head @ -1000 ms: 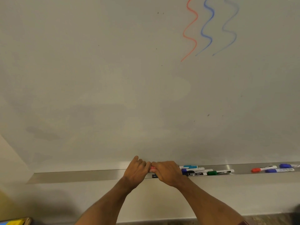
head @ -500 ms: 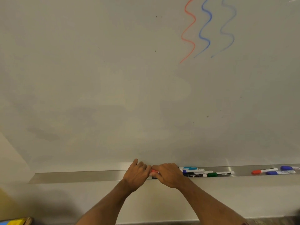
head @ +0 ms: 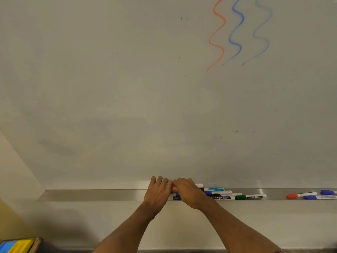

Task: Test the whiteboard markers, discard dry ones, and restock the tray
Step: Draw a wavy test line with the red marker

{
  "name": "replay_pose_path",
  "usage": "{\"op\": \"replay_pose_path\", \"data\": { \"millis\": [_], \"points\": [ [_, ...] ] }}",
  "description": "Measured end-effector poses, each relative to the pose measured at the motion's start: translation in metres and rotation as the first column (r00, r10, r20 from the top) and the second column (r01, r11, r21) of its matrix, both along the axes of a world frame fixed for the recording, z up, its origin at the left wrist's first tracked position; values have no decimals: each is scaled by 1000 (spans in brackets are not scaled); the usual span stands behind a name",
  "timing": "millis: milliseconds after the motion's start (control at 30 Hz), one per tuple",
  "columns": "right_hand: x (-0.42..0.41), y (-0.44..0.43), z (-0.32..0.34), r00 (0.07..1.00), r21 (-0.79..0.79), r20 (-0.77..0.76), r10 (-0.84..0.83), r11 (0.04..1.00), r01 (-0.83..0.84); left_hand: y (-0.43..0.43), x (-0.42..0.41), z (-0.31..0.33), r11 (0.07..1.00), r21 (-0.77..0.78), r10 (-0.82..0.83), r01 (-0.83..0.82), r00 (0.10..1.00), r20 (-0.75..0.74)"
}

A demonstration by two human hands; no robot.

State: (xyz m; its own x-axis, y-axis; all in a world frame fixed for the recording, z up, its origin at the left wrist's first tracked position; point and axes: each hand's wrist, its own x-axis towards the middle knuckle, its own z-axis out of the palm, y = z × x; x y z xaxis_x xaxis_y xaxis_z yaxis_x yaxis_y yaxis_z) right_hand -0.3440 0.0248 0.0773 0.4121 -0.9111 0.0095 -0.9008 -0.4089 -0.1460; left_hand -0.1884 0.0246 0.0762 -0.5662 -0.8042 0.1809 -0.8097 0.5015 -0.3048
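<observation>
Two grips are holding one red marker over the tray's middle: left grip curling round its cap end, right grip round its barrel. Probably you are uncapping to test; next needs a straight pull apart.

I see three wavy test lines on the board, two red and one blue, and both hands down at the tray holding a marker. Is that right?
Not quite. The head view shows one red line and two blue lines, not two red. The rest holds: the left hand and right hand grip a marker at the tray.
</observation>
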Motion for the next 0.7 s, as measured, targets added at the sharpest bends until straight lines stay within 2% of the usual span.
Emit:
{"op": "replay_pose_path", "data": {
  "millis": [100,233,367,467,533,700],
  "points": [
    [-4,4,-4,998,-15,29,48,999,-47,-6,4,-2,998,36,-47,45,996,78],
    [-5,8,1,990,-32,-34,138,990,-140,-10,11,-4,990,-68,-113,126,979,171],
    [-5,11,1,998,-48,-38,58,997,-60,-13,17,-9,964,-124,-196,234,946,259],
    [-7,13,-4,996,-110,-78,37,993,-46,-12,22,-15,953,-157,-227,260,953,203],
    [-7,12,-1,998,-105,-46,43,993,-48,-11,23,-20,955,-165,-227,246,966,127],
    [-7,10,9,974,48,213,-72,997,63,-19,24,-22,979,-174,-115,103,992,-58]
  ]
}}
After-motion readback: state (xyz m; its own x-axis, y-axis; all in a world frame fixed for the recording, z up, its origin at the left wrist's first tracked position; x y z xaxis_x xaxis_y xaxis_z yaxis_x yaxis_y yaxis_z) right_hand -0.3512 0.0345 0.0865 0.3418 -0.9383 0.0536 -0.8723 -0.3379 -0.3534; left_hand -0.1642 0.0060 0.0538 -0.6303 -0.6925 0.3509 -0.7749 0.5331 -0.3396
